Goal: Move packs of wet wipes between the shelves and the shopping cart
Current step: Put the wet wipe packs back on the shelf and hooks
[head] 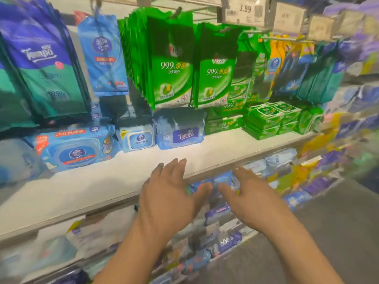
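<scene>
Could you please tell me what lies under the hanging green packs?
A blue Tempo pack on the white shelf, and green packs beside it. Its top is hidden by the hanging green packs.

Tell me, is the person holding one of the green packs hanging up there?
No. Both the left hand and the right hand reach out low by the shelf edge, well below the hanging green packs.
</scene>
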Motion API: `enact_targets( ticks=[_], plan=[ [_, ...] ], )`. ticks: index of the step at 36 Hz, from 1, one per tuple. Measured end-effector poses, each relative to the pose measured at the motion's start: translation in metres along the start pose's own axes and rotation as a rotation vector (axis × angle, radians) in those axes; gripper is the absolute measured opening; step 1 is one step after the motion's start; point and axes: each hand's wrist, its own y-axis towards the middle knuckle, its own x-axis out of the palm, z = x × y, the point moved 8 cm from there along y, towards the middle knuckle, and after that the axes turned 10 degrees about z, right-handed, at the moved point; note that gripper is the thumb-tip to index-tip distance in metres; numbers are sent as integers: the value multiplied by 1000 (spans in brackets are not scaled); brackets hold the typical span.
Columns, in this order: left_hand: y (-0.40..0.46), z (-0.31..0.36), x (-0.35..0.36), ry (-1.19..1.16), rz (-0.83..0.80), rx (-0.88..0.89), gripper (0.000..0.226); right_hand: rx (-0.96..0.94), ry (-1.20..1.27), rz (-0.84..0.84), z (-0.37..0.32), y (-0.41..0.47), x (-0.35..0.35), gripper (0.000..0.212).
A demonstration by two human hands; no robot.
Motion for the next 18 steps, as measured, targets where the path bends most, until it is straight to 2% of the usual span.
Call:
enact_targets(
  ticks=[2,8,10,14,18],
  plan=[
    [-13,-1,-3,0,-6,-49,93,-30,-33,-25,1,-9,-2,74],
    [-65,10,-26,111,99,-104,98,-202,-72,-25,-2,-39,-19,61],
    [-87,11,-33,106,114,-158,90,-246,-77,-49,3,-48,-18,64],
    [-136,7,-34,101,21,-311,93,-331,-45,-61,9,-72,-12,66],
    [-190,3,-46,81,30,-420,88,-355,-32,-143,7,-103,-3,73]
  ],
)
